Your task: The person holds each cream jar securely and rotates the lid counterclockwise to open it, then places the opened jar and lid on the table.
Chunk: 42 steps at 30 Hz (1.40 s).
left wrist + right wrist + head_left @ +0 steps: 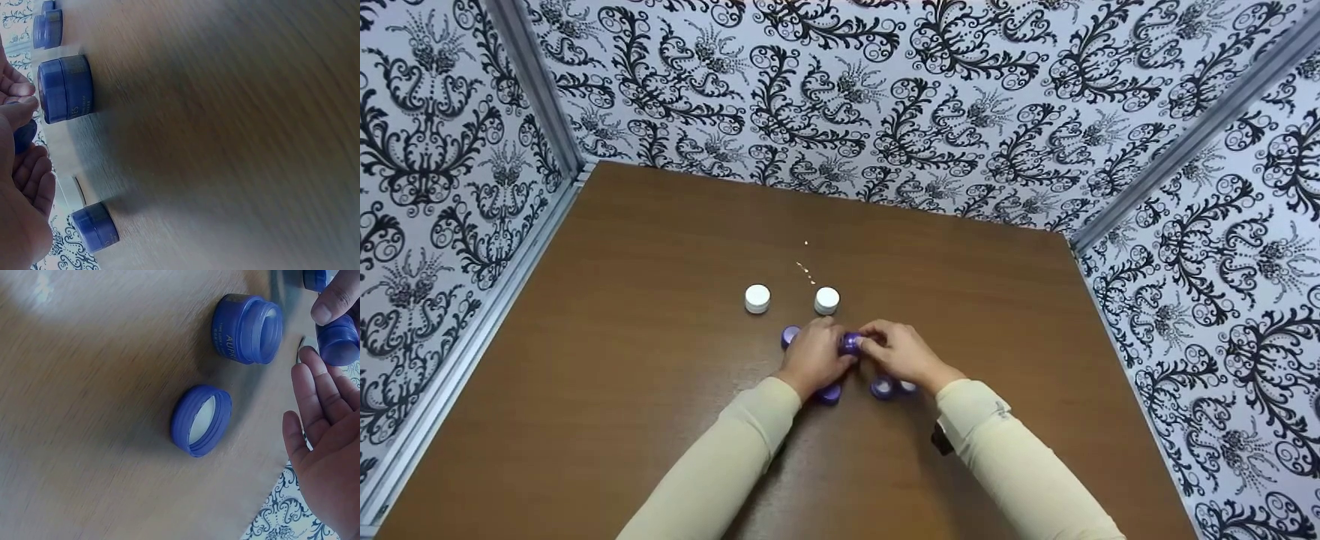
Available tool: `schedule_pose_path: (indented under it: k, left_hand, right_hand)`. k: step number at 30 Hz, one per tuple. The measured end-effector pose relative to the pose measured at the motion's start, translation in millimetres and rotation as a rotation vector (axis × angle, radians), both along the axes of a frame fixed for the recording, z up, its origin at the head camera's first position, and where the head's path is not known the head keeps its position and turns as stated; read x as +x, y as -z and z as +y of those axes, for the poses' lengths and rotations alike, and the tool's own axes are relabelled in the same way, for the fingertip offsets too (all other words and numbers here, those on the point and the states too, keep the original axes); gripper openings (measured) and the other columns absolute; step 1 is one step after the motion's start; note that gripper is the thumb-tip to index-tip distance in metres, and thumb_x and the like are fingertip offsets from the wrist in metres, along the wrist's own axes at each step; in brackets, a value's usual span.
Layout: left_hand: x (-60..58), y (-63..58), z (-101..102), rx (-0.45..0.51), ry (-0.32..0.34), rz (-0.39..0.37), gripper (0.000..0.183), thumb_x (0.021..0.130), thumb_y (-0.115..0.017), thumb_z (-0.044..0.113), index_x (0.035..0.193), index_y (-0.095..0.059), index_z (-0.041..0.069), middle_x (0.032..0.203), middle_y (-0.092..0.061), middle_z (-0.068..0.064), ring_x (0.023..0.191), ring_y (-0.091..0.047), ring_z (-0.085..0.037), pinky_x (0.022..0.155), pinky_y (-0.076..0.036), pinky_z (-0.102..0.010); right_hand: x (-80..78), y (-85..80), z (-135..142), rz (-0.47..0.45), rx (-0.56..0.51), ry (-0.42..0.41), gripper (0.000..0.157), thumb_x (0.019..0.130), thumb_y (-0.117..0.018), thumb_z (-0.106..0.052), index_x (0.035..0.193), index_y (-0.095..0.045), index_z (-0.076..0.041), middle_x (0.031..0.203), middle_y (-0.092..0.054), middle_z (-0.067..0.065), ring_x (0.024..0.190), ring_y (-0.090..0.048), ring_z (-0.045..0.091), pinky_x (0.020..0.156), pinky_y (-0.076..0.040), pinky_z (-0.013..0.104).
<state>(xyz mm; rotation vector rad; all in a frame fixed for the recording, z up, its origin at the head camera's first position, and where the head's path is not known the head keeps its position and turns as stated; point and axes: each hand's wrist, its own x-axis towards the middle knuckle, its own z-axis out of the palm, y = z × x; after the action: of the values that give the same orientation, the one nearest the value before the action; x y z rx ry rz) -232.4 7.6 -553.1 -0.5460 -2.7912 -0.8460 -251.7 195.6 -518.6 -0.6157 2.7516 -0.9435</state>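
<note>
In the head view my left hand [816,354] grips a small purple cosmetic jar [850,343], its thumb pressed along the side. From the right, my right hand [904,354] pinches the same jar between thumb and fingers. The right wrist view shows the held jar [339,342] tilted, with the outer fingers [315,396] of the right hand loosely extended below it. Under the hands stand an open purple jar [244,329] and a loose purple lid [201,421], turned so its white liner shows. A closed purple jar [66,89] stands beside the left hand.
Two white-lidded jars [757,298] stand beyond the hands. Another purple jar [790,336] is partly behind the left hand, and one [829,394] is under its wrist. Small pale specks [805,270] dot the brown table [660,360]. Patterned walls [840,97] enclose it.
</note>
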Motion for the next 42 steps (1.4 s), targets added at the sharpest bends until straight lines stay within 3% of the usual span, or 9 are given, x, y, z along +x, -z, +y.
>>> schedule_pose_path:
  k: [9, 16, 28, 38, 42]
  left_hand:
    - [1.0, -2.5, -0.5, 0.008, 0.001, -0.008, 0.03, 0.077, -0.082, 0.028, 0.096, -0.073, 0.006, 0.096, -0.064, -0.008, 0.093, -0.063, -0.027, 0.084, -0.05, -0.041]
    - [0.8, -1.0, -0.9, 0.044, 0.019, 0.004, 0.035, 0.077, -0.081, 0.027, 0.107, -0.076, 0.009, 0.103, -0.068, -0.008, 0.098, -0.064, -0.026, 0.088, -0.05, -0.04]
    - [0.0, 0.4, -0.5, 0.05, 0.019, -0.002, 0.035, 0.076, -0.082, 0.025, 0.106, -0.075, 0.008, 0.101, -0.067, -0.008, 0.096, -0.063, -0.027, 0.086, -0.05, -0.042]
    - [1.0, -1.2, -1.4, 0.067, 0.028, 0.007, 0.035, 0.077, -0.082, 0.025, 0.106, -0.075, 0.007, 0.102, -0.068, -0.008, 0.097, -0.063, -0.027, 0.088, -0.05, -0.041]
    - [1.0, -1.0, -1.2, 0.052, 0.024, -0.004, 0.036, 0.078, -0.082, 0.026, 0.107, -0.075, 0.007, 0.104, -0.068, -0.008, 0.099, -0.063, -0.027, 0.09, -0.05, -0.041]
  right_hand:
    - [0.3, -0.2, -0.7, -0.014, -0.067, -0.018, 0.019, 0.092, -0.068, -0.018, 0.109, -0.07, -0.01, 0.095, -0.071, -0.001, 0.087, -0.066, 0.012, 0.08, -0.052, 0.035]
    - [0.4, -0.5, 0.2, -0.018, -0.062, -0.025, 0.023, 0.089, -0.07, -0.016, 0.111, -0.067, -0.01, 0.096, -0.07, -0.001, 0.088, -0.066, 0.014, 0.08, -0.053, 0.035]
    - [-1.1, -0.3, 0.1, -0.009, -0.062, -0.048, 0.023, 0.088, -0.07, -0.014, 0.111, -0.066, -0.009, 0.096, -0.07, 0.0, 0.09, -0.066, 0.015, 0.081, -0.053, 0.036]
    - [0.3, 0.5, 1.8, 0.014, -0.032, -0.006, 0.019, 0.097, -0.064, -0.027, 0.11, -0.069, -0.014, 0.095, -0.069, -0.004, 0.086, -0.063, 0.015, 0.081, -0.049, 0.038]
    - [-0.5, 1.7, 2.0, -0.003, -0.031, -0.012, 0.019, 0.096, -0.064, -0.026, 0.11, -0.069, -0.014, 0.091, -0.069, -0.005, 0.083, -0.063, 0.013, 0.079, -0.05, 0.037]
